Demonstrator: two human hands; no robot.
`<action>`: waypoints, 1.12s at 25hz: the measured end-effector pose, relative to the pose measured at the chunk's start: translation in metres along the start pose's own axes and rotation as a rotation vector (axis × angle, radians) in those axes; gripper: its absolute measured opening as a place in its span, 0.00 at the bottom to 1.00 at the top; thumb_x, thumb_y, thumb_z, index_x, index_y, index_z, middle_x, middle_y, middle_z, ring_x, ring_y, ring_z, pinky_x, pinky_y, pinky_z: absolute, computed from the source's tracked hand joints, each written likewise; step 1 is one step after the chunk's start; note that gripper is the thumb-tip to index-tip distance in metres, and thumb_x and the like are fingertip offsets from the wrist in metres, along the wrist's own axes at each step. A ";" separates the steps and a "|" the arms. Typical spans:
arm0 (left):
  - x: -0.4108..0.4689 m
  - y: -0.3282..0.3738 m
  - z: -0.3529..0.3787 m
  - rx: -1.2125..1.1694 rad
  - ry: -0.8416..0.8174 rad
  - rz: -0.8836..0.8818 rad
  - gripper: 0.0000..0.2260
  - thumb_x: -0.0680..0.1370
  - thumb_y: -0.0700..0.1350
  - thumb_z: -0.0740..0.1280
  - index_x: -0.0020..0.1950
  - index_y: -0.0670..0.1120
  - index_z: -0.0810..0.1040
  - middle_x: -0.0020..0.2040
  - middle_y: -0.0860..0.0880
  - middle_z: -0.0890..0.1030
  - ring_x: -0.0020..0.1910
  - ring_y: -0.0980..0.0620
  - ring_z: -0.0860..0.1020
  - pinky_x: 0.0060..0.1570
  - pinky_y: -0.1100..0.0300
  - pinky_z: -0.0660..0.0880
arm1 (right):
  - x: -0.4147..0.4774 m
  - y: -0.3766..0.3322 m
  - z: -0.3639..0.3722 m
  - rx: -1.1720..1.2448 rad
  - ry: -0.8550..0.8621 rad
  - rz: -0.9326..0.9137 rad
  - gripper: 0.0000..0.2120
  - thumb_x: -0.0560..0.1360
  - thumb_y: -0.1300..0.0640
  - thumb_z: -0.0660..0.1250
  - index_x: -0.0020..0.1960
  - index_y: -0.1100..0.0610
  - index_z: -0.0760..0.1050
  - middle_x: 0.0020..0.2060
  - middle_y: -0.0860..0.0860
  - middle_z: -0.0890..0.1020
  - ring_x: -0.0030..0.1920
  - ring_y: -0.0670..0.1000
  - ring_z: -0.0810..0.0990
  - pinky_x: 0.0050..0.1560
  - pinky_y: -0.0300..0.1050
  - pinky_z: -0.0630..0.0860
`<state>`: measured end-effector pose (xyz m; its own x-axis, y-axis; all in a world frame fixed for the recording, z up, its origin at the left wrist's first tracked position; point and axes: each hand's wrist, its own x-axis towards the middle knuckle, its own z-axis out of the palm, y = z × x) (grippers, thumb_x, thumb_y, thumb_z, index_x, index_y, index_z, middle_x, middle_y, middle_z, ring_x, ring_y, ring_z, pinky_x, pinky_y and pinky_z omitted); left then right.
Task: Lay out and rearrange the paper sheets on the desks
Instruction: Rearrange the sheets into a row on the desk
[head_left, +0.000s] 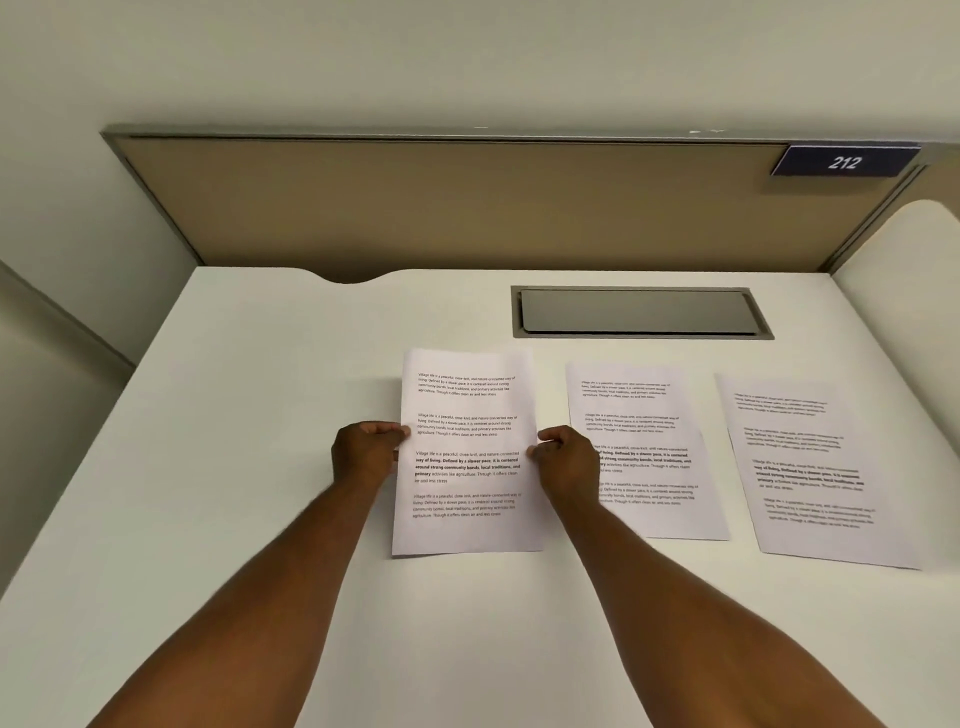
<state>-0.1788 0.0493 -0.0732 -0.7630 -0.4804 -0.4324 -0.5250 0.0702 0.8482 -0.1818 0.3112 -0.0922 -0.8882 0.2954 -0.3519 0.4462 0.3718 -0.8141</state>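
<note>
Three printed paper sheets lie in a row on the white desk (260, 467). The left sheet (467, 405) is held at both side edges: my left hand (366, 454) pinches its left edge, and my right hand (569, 460) pinches its right edge. The middle sheet (639, 405) lies flat just right of my right hand, which covers part of its left side. Further right, the right sheet (810, 467) lies flat and slightly turned.
A grey cable-tray lid (639, 312) is set into the desk behind the sheets. A tan partition panel (467, 202) closes the back, with a dark "212" sign (844, 162) at its top right. Another desk's rounded corner (914, 249) shows at the right.
</note>
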 end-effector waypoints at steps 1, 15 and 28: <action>0.003 0.001 0.003 0.024 0.008 0.005 0.05 0.72 0.43 0.78 0.44 0.42 0.86 0.40 0.44 0.87 0.39 0.41 0.85 0.43 0.51 0.83 | 0.003 0.000 0.000 -0.024 -0.002 0.000 0.09 0.71 0.59 0.75 0.50 0.52 0.82 0.39 0.44 0.85 0.46 0.50 0.82 0.46 0.42 0.72; 0.045 0.005 0.033 0.344 0.076 0.006 0.08 0.70 0.48 0.78 0.44 0.45 0.87 0.44 0.44 0.87 0.44 0.43 0.85 0.50 0.54 0.80 | 0.034 0.004 0.011 -0.198 -0.031 -0.046 0.12 0.72 0.61 0.68 0.54 0.53 0.78 0.41 0.48 0.84 0.45 0.53 0.82 0.48 0.47 0.79; 0.029 0.004 0.033 0.523 0.154 0.103 0.14 0.74 0.48 0.75 0.57 0.46 0.82 0.57 0.46 0.84 0.56 0.43 0.81 0.56 0.52 0.76 | 0.031 0.015 0.008 -0.365 -0.021 -0.276 0.16 0.75 0.56 0.70 0.62 0.55 0.75 0.58 0.52 0.78 0.60 0.55 0.76 0.58 0.51 0.75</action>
<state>-0.2156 0.0645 -0.0929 -0.7769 -0.5677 -0.2722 -0.5978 0.5295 0.6020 -0.2040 0.3184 -0.1190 -0.9797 0.1251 -0.1567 0.1983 0.7210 -0.6639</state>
